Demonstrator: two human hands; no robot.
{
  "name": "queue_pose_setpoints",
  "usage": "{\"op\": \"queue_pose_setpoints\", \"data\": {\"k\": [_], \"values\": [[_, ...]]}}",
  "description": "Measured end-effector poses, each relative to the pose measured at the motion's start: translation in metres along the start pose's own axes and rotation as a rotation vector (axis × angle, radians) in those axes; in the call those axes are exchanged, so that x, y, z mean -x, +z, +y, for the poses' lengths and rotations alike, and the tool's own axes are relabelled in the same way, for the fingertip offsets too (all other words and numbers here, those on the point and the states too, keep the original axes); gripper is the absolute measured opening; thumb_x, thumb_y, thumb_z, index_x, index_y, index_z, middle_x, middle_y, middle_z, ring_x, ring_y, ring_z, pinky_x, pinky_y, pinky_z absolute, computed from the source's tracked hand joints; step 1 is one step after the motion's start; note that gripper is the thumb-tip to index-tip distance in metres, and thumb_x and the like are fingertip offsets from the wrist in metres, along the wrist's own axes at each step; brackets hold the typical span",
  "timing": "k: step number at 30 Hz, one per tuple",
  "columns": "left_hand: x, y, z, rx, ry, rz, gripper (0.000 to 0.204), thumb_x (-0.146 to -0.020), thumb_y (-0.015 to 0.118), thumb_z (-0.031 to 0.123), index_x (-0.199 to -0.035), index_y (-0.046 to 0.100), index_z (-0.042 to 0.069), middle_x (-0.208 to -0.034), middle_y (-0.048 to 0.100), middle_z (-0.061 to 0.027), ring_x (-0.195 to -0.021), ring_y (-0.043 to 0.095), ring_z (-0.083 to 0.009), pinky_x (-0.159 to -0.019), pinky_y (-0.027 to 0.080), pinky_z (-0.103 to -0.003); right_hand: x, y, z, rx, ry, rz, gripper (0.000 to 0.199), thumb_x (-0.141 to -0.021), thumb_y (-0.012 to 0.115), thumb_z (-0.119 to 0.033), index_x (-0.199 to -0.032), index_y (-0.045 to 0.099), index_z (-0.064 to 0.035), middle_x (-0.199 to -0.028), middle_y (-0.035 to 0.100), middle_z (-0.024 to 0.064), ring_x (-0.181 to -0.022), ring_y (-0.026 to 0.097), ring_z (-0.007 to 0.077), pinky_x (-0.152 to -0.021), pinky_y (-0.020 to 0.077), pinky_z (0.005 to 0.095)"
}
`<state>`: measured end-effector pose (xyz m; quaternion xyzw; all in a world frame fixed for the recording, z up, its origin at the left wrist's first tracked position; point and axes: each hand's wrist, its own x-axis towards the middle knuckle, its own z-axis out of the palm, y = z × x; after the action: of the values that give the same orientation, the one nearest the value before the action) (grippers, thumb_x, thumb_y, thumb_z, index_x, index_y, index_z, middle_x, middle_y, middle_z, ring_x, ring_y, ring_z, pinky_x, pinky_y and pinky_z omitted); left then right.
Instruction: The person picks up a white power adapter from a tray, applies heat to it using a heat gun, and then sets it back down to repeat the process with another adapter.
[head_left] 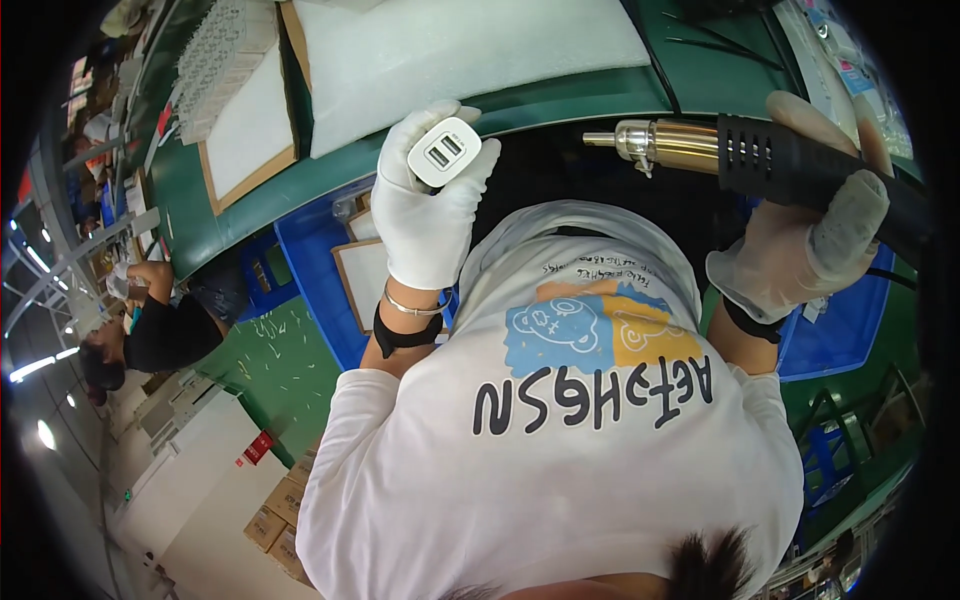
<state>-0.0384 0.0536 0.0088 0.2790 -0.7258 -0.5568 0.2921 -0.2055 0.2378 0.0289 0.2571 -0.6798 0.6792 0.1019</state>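
Observation:
My left hand (428,220), in a white glove, is closed around a white USB charger (444,152). The charger's rounded face with two dark ports is turned up, and its lower part is hidden in the fingers. In my gloved right hand (800,240) is a hot-air gun (690,147) with a black slotted grip, a brass-coloured barrel and a thin metal nozzle. The fingers wrap its black handle. Its nozzle points left toward the charger, with a wide gap between them. Both hands are above my lap at the table's near edge.
A white foam sheet (470,60) lies on the green table (575,103). Left of it is a white board with a brown edge (250,140). Blue bins (318,270) stand beside my lap on both sides. Another person (170,335) works at the far left.

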Motion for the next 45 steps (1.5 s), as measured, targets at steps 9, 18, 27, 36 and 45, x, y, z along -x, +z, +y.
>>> {"op": "queue_pose_setpoints", "data": {"k": [9,18,27,36,45], "values": [[-0.008,-0.003,-0.01,-0.021,0.073,0.005,0.046,-0.073,0.071,-0.009,-0.114,0.056,0.005,-0.105,0.062,-0.0054,-0.085,0.058,-0.0081,-0.068,0.049,-0.019,0.002,0.012,0.0,-0.095,0.055,0.075,0.063,-0.09,0.05,-0.052,-0.12,0.047,0.0029,-0.092,0.068,0.0197,-0.082,0.068,0.022,-0.082,0.0533,0.0332],[-0.008,-0.004,-0.01,-0.075,0.053,-0.004,0.046,-0.074,0.07,-0.008,-0.115,0.056,0.006,-0.104,0.06,-0.0056,-0.086,0.058,-0.0095,-0.069,0.049,-0.02,0.005,0.016,0.001,-0.186,0.097,0.106,0.066,-0.09,0.049,-0.055,-0.122,0.046,0.0021,-0.094,0.067,0.0209,-0.085,0.067,0.0218,-0.081,0.0544,0.0339],[-0.007,-0.004,-0.01,-0.152,0.115,-0.045,0.048,-0.073,0.07,-0.008,-0.116,0.055,0.006,-0.105,0.06,-0.0063,-0.089,0.059,-0.0119,-0.074,0.05,-0.023,0.004,0.011,-0.006,-0.047,0.042,0.112,0.067,-0.091,0.047,-0.054,-0.126,0.039,0.0026,-0.093,0.067,0.0219,-0.087,0.067,0.0226,-0.083,0.0535,0.0333],[-0.011,-0.014,0.004,0.799,-0.395,-0.381,0.052,-0.091,0.06,0.029,-0.13,0.042,-0.001,-0.107,0.059,-0.0151,-0.09,0.062,-0.0229,-0.078,0.053,-0.032,0.002,0.009,-0.003,-0.171,0.076,0.203,0.059,-0.092,0.046,-0.049,-0.123,0.046,0.0015,-0.094,0.067,0.0233,-0.083,0.068,0.0246,-0.077,0.0559,0.0333],[-0.009,-0.011,0.02,1.092,-0.728,-0.303,0.064,-0.098,0.04,0.044,-0.136,0.031,-0.006,-0.112,0.053,-0.0238,-0.092,0.059,-0.0327,-0.075,0.054,-0.034,-0.001,-0.001,0.004,-0.145,0.019,0.195,0.057,-0.092,0.049,-0.048,-0.121,0.049,0.001,-0.094,0.066,0.0263,-0.081,0.068,0.0263,-0.076,0.0568,0.0352]]}}
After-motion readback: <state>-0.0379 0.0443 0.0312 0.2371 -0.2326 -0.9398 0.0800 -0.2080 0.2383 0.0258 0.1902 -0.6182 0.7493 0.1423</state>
